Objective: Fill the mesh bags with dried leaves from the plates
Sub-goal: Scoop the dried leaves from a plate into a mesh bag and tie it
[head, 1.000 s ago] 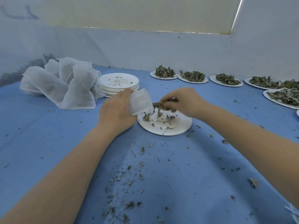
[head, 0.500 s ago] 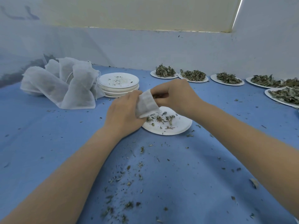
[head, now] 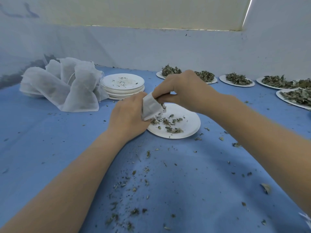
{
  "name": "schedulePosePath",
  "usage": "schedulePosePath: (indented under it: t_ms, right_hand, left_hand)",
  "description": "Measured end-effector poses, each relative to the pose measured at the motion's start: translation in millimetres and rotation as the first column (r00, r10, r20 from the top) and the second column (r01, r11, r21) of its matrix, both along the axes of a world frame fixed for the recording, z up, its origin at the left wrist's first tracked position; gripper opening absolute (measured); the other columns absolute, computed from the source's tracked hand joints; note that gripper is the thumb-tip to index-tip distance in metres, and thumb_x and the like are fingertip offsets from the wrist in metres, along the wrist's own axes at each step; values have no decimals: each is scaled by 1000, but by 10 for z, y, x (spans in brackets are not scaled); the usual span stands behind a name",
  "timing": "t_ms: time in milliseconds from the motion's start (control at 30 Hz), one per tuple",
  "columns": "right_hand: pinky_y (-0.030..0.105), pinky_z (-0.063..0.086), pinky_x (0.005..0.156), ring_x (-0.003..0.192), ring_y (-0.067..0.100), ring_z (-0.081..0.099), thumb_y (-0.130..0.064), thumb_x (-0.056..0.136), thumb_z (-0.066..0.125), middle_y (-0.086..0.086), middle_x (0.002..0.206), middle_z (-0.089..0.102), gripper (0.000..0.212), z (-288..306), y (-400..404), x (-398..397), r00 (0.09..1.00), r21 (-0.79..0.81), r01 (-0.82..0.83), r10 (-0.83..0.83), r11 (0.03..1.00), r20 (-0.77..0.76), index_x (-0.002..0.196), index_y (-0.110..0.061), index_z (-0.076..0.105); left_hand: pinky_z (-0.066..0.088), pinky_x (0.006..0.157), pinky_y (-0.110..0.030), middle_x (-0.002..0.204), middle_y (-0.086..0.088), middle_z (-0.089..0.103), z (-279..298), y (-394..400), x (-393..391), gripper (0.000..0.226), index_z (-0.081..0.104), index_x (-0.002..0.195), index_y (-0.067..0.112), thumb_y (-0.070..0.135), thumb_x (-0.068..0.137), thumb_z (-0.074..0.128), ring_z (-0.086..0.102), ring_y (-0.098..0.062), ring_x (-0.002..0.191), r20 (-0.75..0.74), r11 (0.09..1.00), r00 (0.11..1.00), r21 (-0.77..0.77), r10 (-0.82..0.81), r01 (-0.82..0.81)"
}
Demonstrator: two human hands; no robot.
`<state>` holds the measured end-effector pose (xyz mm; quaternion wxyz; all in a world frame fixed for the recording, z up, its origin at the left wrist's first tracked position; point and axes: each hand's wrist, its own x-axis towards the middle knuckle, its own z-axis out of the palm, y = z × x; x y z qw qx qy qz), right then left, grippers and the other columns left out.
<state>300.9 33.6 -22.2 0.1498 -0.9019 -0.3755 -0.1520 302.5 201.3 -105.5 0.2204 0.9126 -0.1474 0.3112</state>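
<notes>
Blue cloth table against a pale wall, leaf crumbs scattered over the near part. Left hand grips a small white mesh bag, fingers curled round its body, mouth facing right, over the near edge of a white plate that holds only a few dried leaves. Right hand is at the bag mouth, fingertips pinched together on what looks like a bit of leaf, partly hidden. Filled bags are piled far left beside a stack of emptied plates; full leaf plates line the back right. Judgement: the bag is light, limp and collapses easily, so hold it at the rim to keep the mouth open; the leaves are brittle, weightless, crumble and spill, so take loose pinches rather than squeezes, keeping the bag over the plate.
</notes>
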Motion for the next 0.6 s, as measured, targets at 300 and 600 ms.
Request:
schedulePosePath:
  t_ms: [300,600]
  right_hand:
    - [43,50,78,90,33,63,-2,87,55,15,101,68,16,-173,23,102,993,-210,98,-108,973,-37,95,-2,69]
    - [44,45,98,110,24,59,7,88,48,5,115,67,40,-35,11,15,839,64,-53,79,997,-538,119,-12,63]
  left_hand:
    - [44,69,-32,102,4,63,0,-25,14,52,55,114,23,27,65,73,57,-21,90,-45,990,997,-124,-69,63]
    - [47,67,-32,87,12,60,12,-21,16,49,50,106,34,33,63,74,57,-17,83,-146,968,987,-250,-64,26]
